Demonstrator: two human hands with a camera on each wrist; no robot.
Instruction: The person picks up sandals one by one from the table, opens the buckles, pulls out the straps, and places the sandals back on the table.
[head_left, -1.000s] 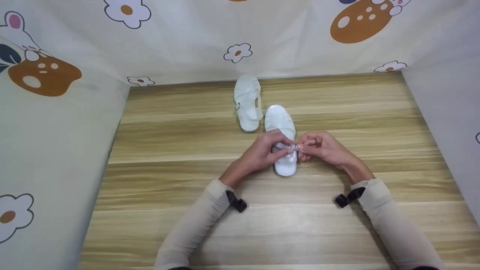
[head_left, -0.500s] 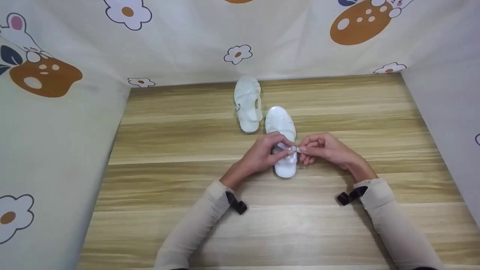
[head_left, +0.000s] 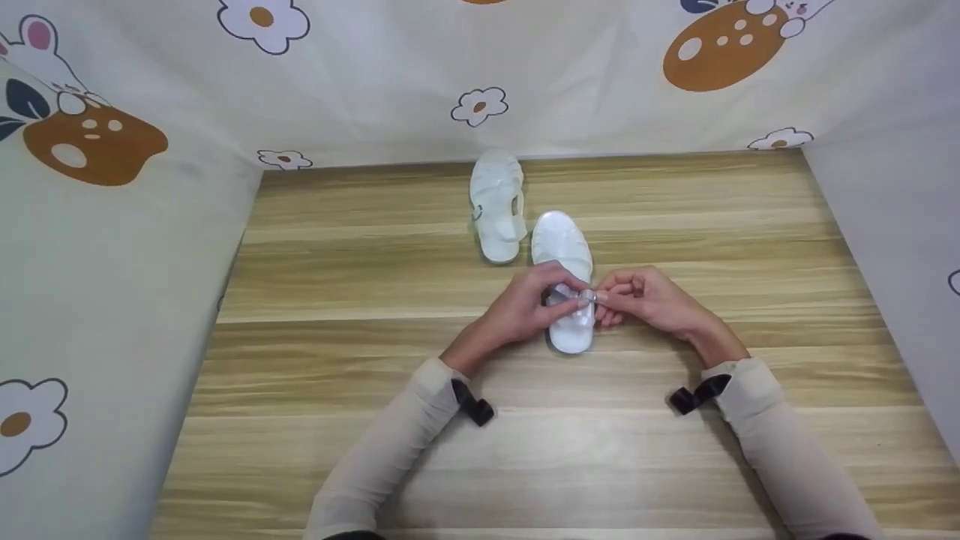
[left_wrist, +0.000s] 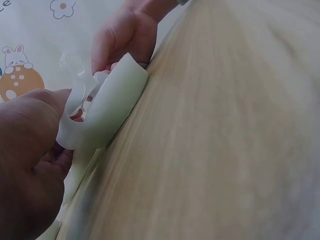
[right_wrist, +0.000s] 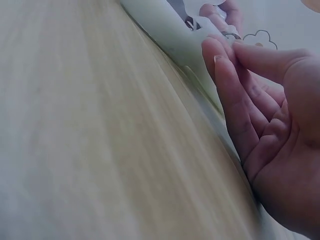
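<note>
A white jelly sandal lies on the wood-patterned surface, toe pointing away from me. My left hand reaches over its left side and pinches the ankle strap between thumb and index finger. From the right, my right hand pinches at the strap's outer end, where a small metal buckle shows at the fingertips in the right wrist view. The two hands' fingertips nearly meet above the sandal. In the left wrist view the pale heel part stands up beside the left hand.
The other white sandal lies farther back and to the left, its own buckle on the left side. A printed cloth with flowers and rabbits walls the back and sides.
Both hands stay at the strap with only slight finger shifts; the strap end sits a little closer to the right fingertips. The sandals have not moved.
</note>
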